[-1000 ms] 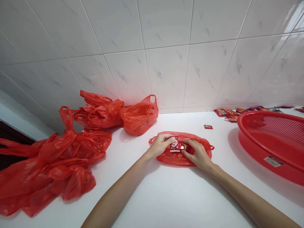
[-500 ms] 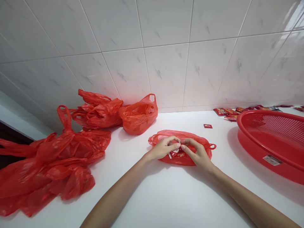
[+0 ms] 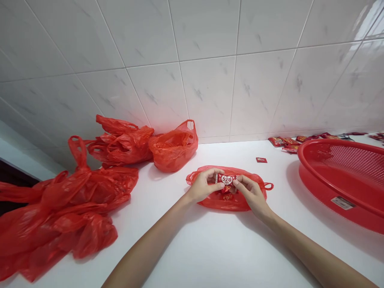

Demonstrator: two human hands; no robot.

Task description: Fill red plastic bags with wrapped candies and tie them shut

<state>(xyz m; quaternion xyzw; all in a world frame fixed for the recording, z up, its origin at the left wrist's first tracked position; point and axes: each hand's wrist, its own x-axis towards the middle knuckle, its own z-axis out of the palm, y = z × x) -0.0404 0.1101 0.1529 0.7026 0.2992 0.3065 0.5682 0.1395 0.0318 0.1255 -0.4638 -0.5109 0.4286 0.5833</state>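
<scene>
Between my two hands is a small red candy packet (image 3: 227, 179) with a white heart marked "520". My left hand (image 3: 204, 185) pinches its left end, and my right hand (image 3: 251, 193) pinches its right end. Right below lies an open red plastic bag (image 3: 210, 202), spread on the white table, with a few red and gold wrapped pieces (image 3: 228, 196) inside. Its small loop handle sticks out to the right.
Several red plastic bags (image 3: 75, 204) are heaped at the left, and another open bag (image 3: 174, 150) stands by the tiled wall. To the right is a red mesh basket (image 3: 318, 176). Behind it lie red packets (image 3: 289, 141); one small packet (image 3: 261, 160) lies alone on the table.
The candy packet has been turned and spread flat between my hands, so its "520" front now faces me. My hands are slightly farther apart.
</scene>
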